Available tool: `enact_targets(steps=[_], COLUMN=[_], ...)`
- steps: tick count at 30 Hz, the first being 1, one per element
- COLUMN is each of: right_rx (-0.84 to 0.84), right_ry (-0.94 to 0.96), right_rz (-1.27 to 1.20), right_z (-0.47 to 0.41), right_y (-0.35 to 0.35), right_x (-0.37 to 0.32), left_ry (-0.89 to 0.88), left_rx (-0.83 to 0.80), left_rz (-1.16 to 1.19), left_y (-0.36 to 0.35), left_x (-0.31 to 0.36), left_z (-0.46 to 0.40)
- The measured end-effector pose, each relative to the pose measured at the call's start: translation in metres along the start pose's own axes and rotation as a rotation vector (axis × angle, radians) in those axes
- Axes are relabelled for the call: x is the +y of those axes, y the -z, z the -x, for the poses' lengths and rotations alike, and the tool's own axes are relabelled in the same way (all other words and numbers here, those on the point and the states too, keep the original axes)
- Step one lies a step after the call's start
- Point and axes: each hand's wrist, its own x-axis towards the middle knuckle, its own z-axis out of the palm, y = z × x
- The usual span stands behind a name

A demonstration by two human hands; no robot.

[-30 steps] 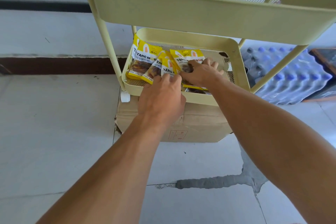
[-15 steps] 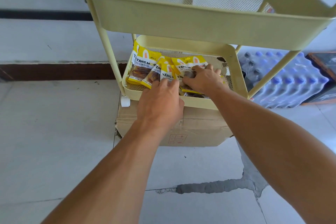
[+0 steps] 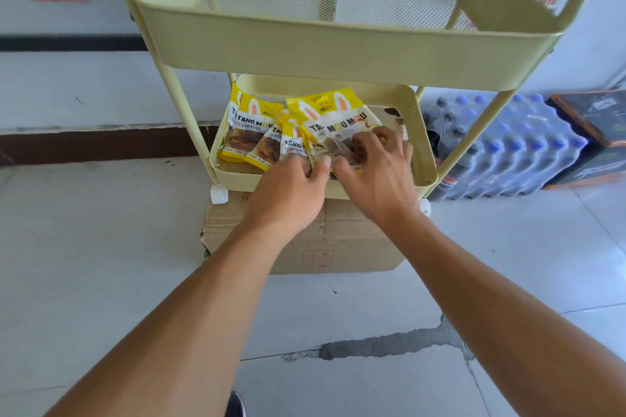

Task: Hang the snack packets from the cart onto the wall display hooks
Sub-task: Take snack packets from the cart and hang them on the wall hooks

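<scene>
Above the fingers (image 3: 382,139) of both hands, the cart's upper tray (image 3: 338,54) overhangs closely, leaving only a low slot between it and the lower tray (image 3: 423,159). Just beyond the fingertips, overlapping snack packets (image 3: 250,132) fill the mesh floor on the left side; the far right corner past the fingers is bare mesh. Slanted cart posts (image 3: 474,142) flank the opening on either side. Below the knuckles the tray's front rim blocks a level approach, a cardboard box (image 3: 305,247) under it.
</scene>
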Motion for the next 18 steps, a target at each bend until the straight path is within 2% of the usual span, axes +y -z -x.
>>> enact_targets(steps=[4,6,10,14,16,18], right_rx=[0.064,0.032,-0.063,-0.083,-0.072,-0.109], right_ry=[0.064,0.037,0.009,-0.054,-0.174,-0.337], right_rz=[-0.054,-0.082,-0.100,-0.279,-0.399,-0.624], right_z=[0.050,0.076,0.123,0.141,0.145,0.144], right_y=[0.004,0.003,0.007,0.022,0.029,0.037], right_x=[-0.006,-0.006,-0.001,0.019,0.032,0.039], left_ry=[0.170,0.213,0.193,0.127,0.121,0.131], left_rx=[-0.158,-0.168,-0.252,-0.377,-0.452,-0.500], left_rz=[0.562,0.669,0.597,0.545,0.538,0.531], left_y=[-0.002,-0.006,-0.014,-0.017,-0.018,-0.022], left_x=[0.004,-0.003,-0.016,-0.023,-0.024,-0.021], left_z=[-0.002,-0.002,0.003,0.007,0.012,0.018])
